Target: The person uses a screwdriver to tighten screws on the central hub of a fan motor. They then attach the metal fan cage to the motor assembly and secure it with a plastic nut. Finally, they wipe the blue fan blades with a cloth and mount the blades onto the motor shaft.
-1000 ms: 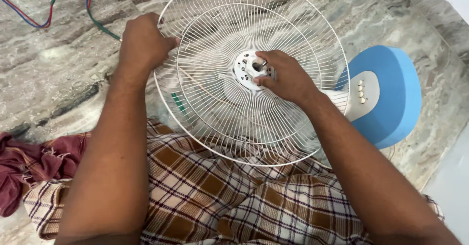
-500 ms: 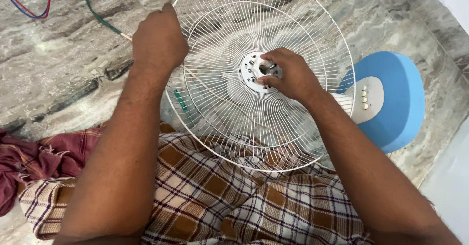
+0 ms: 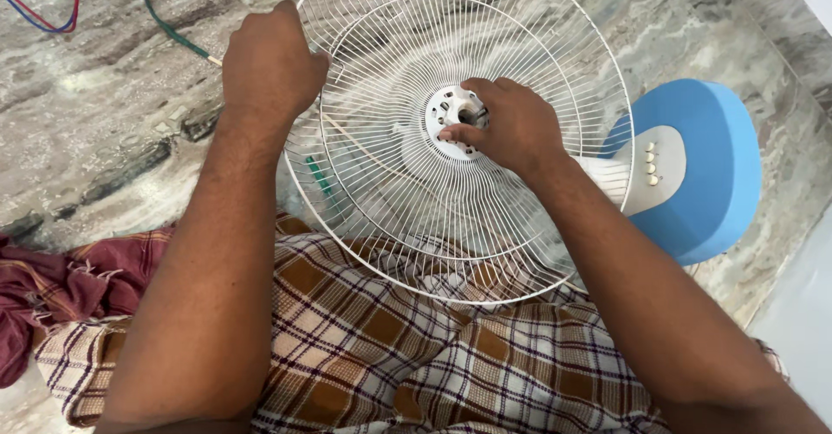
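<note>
A white wire fan guard (image 3: 485,226) rests tilted over my lap, mounted on a table fan with a blue round base (image 3: 706,174) at the right. My left hand (image 3: 270,66) grips the guard's rim at the upper left. My right hand (image 3: 511,126) sits at the white centre hub (image 3: 444,109), fingers pinched around a small part on the motor shaft. What exactly the fingers hold is hidden. The base's white control panel (image 3: 650,170) carries several small buttons.
A brown checked cloth (image 3: 416,347) covers my legs below the guard. A maroon cloth (image 3: 52,287) lies at the left on the grey marble floor (image 3: 95,113). Red, blue and green wires (image 3: 160,18) run across the top left corner.
My left hand has slid upward along the guard's rim. The guard and base sit slightly further right in view. My right hand stays at the hub.
</note>
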